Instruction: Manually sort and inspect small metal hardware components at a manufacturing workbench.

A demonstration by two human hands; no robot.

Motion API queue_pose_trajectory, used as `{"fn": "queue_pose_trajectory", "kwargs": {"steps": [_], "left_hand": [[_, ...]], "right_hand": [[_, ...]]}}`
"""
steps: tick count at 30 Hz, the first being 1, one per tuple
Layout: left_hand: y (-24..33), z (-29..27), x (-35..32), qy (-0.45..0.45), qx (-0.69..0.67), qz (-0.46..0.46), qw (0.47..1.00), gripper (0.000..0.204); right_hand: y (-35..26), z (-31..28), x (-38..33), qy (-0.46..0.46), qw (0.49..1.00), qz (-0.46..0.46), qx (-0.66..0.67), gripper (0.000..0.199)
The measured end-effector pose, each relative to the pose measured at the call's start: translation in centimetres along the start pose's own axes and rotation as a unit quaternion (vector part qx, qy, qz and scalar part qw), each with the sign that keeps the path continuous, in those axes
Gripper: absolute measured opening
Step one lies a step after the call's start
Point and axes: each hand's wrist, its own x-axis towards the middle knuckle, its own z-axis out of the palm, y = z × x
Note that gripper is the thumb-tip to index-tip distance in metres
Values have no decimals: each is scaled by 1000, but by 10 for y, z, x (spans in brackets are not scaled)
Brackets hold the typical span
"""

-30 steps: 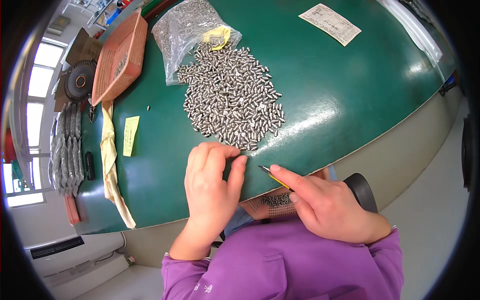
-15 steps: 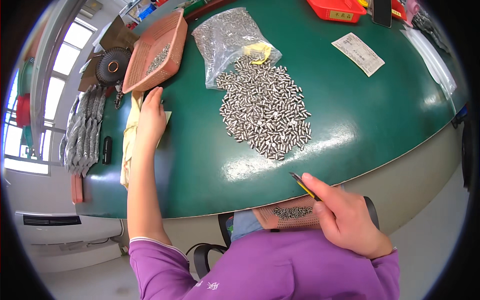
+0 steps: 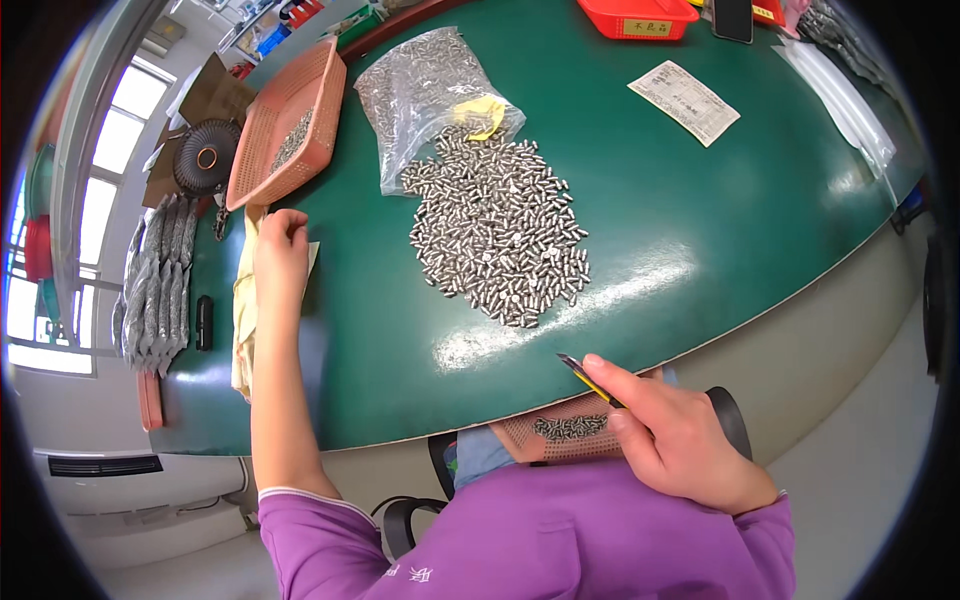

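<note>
From the head view, I have my left hand [image 3: 281,243] stretched out toward ten o'clock, fingers curled down onto the yellow cloth [image 3: 246,300] that lies along the far left of the green table [image 3: 700,230], just below the salmon plastic basket [image 3: 285,125]. The fingers look narrowed as if pinching the cloth, but I cannot tell whether anything small sits between them.

My right hand [image 3: 675,440] rests at five o'clock by the table's near edge, closed around yellow tweezers [image 3: 590,380] whose dark tip points up toward eleven o'clock, at the heap. Just beside that hand, over my lap, sits a small perforated tray [image 3: 560,435] with a few metal pins in it.

The heap of small metal pins [image 3: 500,235] lies at the middle of the table, at twelve o'clock from me, spilling out of an open clear plastic bag [image 3: 425,95]. A printed paper slip [image 3: 685,100] lies at two o'clock, and a red bin [image 3: 640,15] at one o'clock near the far rim.

My worry: the lap tray hangs off the table edge, so a nudge from the right wrist could tip it and scatter pins to the floor. Tugging the cloth could also knock the basket, and the heap's loose fringe could roll toward the near edge
</note>
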Motion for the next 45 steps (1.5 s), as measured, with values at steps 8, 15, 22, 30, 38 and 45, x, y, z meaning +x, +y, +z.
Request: {"fn": "queue_pose_trajectory", "kwargs": {"steps": [8, 15, 22, 30, 38, 45], "left_hand": [[182, -51, -110, -144, -313, 116, 932, 19], [211, -30, -143, -136, -329, 136, 925, 27], [212, -28, -145, -126, -301, 155, 933, 28], [214, -30, -148, -133, -264, 121, 948, 21], [211, -31, -148, -148, -268, 102, 947, 20], [212, -31, -147, -151, -268, 99, 946, 19]], "right_hand": [[3, 8, -4, -15, 999, 19, -24, 65], [-5, 10, -3, -36, 997, 13, -70, 67], [-11, 15, -2, -5, 997, 30, -65, 62], [-12, 17, 1, -30, 985, -1, -171, 53], [-12, 25, 3, 12, 985, -10, -175, 44], [-14, 19, 4, -31, 993, 30, -111, 58]]}}
